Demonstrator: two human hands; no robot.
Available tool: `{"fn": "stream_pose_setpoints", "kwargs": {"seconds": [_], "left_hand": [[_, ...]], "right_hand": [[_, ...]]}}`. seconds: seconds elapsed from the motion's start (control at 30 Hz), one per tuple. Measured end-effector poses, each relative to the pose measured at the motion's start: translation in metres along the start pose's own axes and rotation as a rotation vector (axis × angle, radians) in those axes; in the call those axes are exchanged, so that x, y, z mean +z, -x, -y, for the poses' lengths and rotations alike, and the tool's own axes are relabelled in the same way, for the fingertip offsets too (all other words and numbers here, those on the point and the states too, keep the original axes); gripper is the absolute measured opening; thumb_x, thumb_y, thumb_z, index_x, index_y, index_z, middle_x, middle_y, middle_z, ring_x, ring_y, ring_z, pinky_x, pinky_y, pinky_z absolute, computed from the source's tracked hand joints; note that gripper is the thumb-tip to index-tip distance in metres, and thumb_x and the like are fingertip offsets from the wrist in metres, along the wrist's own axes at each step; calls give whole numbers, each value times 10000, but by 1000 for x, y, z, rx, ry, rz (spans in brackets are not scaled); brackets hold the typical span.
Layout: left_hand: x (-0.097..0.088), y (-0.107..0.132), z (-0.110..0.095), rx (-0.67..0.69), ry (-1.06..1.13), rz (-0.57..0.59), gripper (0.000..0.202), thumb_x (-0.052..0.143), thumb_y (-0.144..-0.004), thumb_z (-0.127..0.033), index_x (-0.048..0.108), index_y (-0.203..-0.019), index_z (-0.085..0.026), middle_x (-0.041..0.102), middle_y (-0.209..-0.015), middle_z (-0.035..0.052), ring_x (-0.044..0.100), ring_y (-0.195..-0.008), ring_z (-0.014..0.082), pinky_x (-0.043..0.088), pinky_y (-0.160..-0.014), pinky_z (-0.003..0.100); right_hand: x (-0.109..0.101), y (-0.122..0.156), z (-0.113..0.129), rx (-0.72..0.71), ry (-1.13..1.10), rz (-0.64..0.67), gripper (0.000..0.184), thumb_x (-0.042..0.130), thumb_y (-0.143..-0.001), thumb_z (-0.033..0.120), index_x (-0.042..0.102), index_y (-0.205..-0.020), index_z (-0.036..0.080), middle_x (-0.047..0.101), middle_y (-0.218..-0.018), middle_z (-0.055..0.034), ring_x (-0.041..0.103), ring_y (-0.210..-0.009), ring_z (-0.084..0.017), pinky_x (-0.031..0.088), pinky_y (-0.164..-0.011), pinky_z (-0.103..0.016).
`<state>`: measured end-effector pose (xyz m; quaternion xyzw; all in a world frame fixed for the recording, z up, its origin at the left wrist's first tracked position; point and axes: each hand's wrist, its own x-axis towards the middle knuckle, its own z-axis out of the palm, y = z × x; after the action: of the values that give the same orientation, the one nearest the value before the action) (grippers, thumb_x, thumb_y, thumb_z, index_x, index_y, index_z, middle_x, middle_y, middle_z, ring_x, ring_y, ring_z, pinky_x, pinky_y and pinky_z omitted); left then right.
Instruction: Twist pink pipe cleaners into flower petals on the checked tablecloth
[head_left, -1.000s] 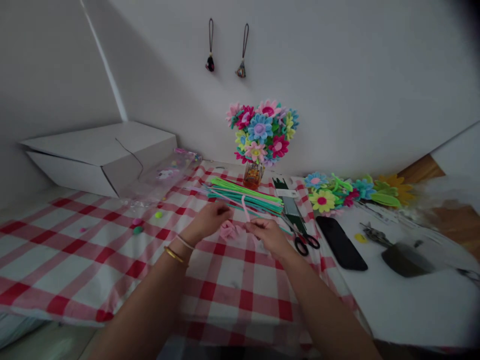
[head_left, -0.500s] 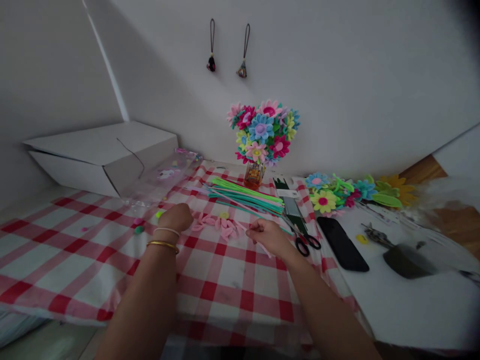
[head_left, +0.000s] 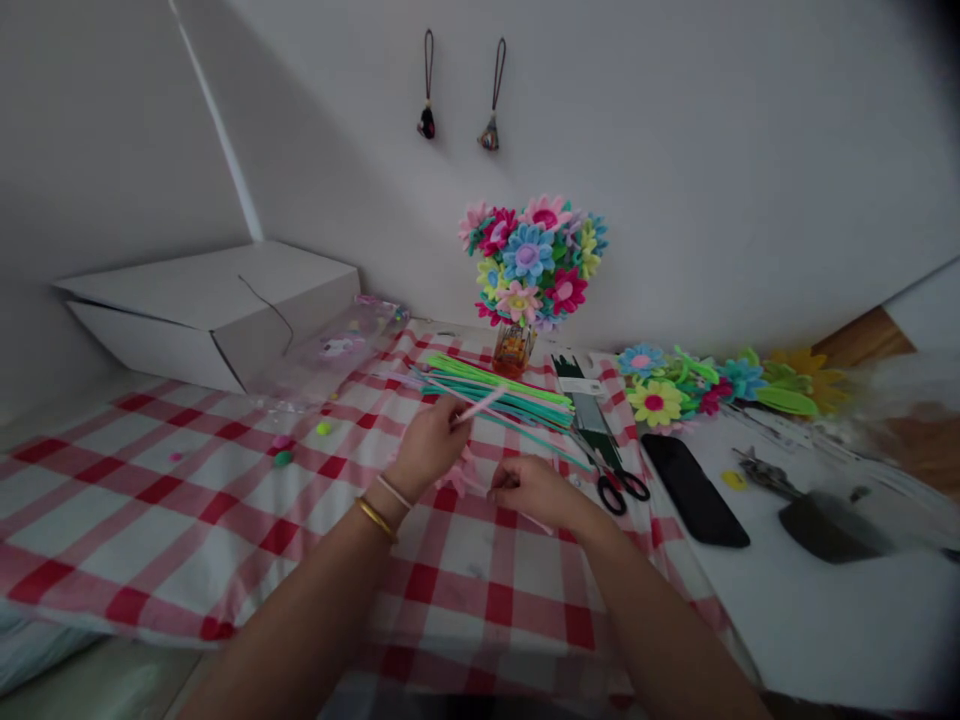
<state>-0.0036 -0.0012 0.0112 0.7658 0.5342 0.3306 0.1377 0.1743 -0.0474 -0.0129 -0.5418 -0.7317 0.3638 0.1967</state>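
Note:
My left hand (head_left: pixel 429 442) is closed on a pale pink pipe cleaner (head_left: pixel 484 403), whose free end points up and to the right in front of the green and teal pipe cleaner bundle (head_left: pixel 517 397). Just to its right, my right hand (head_left: pixel 536 490) is pinched, with part of a pink pipe cleaner (head_left: pixel 540 525) showing beneath the palm. Bent pink pipe cleaner loops (head_left: pixel 456 474) lie on the checked cloth between the hands, partly covered by the left one. Scissors with black handles (head_left: pixel 611 495) rest right of my right hand.
A vase (head_left: pixel 514 350) of fuzzy flowers stands at the back. Right of the cloth lie a black phone (head_left: pixel 694 490), more fuzzy flowers (head_left: pixel 656 403) and keys (head_left: pixel 765 470). A white box (head_left: pixel 217 300), a clear plastic bag (head_left: pixel 330 350) and small pom-poms (head_left: pixel 283 458) are at left.
My left hand has moved right and now shows a pink pipe cleaner sticking out of it. The right hand stays pinched in nearly the same place. The view has shifted slightly.

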Motion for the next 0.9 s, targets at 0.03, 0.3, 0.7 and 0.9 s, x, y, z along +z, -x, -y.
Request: {"fn": "stream_pose_setpoints", "kwargs": {"seconds": [0.03, 0.3, 0.7, 0.9], "left_hand": [[3, 2, -3, 26, -24, 42, 156, 402, -779, -267, 531, -771, -180, 564, -643, 13, 510, -602, 139, 315, -545, 236], [-10, -5, 15, -98, 23, 221, 289, 383, -782, -297, 551, -585, -168, 603, -594, 35, 530, -571, 149, 317, -532, 245], [10, 0, 6, 249, -68, 151, 197, 384, -822, -206, 568, -776, -156, 595, -748, 52, 528, -706, 159, 370, -633, 264], [22, 11, -9, 556, -277, 350, 164, 406, -822, -178, 565, -808, -139, 571, -857, 88, 499, -837, 197, 375, -769, 336]], "right_hand": [[-2, 1, 1, -2, 0, -9, 70, 570, -642, 223, 596, -684, 175, 617, -632, 2, 530, -566, -115, 349, -492, -208], [-11, 4, 4, -46, -66, 15, 79, 561, -659, 233, 597, -709, 184, 617, -652, 0, 541, -580, -117, 374, -503, -207], [-40, 11, 0, 69, -200, -70, 117, 559, -664, 278, 592, -702, 172, 568, -580, 16, 483, -452, -88, 348, -437, -205], [-60, 11, -11, 121, -124, -515, 172, 553, -672, 336, 585, -693, 168, 565, -607, 11, 487, -540, -106, 366, -518, -221]]}}
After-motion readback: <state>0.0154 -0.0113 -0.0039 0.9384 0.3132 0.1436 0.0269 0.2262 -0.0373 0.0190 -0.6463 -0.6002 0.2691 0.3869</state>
